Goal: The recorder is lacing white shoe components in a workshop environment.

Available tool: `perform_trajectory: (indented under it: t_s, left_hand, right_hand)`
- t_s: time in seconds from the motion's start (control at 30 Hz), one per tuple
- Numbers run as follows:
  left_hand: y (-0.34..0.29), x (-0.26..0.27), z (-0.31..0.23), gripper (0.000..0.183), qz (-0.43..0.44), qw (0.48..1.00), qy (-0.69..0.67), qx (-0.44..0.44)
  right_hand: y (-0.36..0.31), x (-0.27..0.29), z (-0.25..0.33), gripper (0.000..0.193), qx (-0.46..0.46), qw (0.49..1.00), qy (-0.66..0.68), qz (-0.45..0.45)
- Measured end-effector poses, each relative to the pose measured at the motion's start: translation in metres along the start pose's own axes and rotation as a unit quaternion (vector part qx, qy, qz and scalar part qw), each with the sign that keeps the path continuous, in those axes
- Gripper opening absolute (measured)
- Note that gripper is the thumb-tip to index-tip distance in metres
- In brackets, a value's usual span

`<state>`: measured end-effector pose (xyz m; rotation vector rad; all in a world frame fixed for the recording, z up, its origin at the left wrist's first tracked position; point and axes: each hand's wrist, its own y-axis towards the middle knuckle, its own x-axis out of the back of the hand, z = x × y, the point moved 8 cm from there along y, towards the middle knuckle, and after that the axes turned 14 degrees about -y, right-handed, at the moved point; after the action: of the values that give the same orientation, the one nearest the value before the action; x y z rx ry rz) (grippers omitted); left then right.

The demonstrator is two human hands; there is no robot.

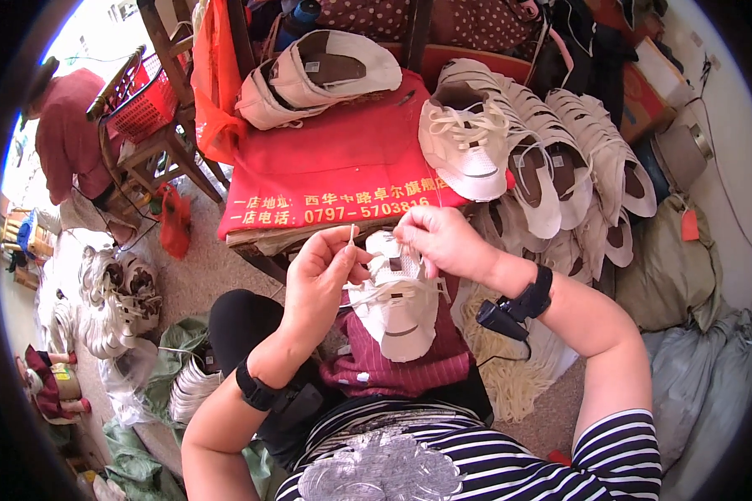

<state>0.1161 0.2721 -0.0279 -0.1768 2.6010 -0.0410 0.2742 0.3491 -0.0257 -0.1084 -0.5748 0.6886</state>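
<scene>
A white sneaker [403, 327] rests on a maroon striped cloth [355, 369] over my lap, toe toward me. Pale laces cross its lower eyelets. My left hand [324, 274] is closed at the shoe's left side, pinching a cream shoelace [353, 233] whose end sticks up between thumb and forefinger. On the other side, my right hand [444, 240] is closed in a pinch at the upper eyelets, apparently on the lace too; its fingers partly hide the spot. Black bands circle both wrists.
Ahead stands a table with a red cloth [309, 171], bearing several white shoes [332, 67] and one laced sneaker [468, 138]. Stacked shoe uppers [572, 179] hang at the right. Loose laces [510, 380] lie beside my right knee. At left, another person [71, 134] sits near shoe bundles [113, 292].
</scene>
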Motion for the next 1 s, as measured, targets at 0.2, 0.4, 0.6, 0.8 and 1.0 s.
perform_trajectory:
  t_s: [0.2,0.4,0.6,0.8,1.0]
  left_hand:
    - [-0.003,0.013,-0.015,0.018,-0.010,0.999,-0.041,-0.003]
    - [-0.011,0.028,-0.016,0.016,-0.028,0.998,-0.056,-0.004]
    - [-0.022,0.041,-0.013,0.017,-0.046,0.998,-0.038,0.010]
    - [-0.024,0.043,0.000,0.017,-0.053,0.997,-0.041,0.028]
    - [-0.026,0.040,0.014,0.016,-0.049,0.997,-0.027,0.055]
  right_hand:
    - [-0.012,-0.009,0.015,0.006,0.149,0.943,-0.297,-0.023]
    - [-0.015,-0.022,0.030,0.006,0.180,0.789,-0.582,-0.085]
    - [-0.014,-0.023,0.031,0.005,0.190,0.849,-0.490,-0.063]
    - [-0.013,-0.028,0.023,0.015,0.114,0.894,-0.418,-0.115]
    - [-0.016,-0.026,0.019,0.020,0.107,0.914,-0.366,-0.141]
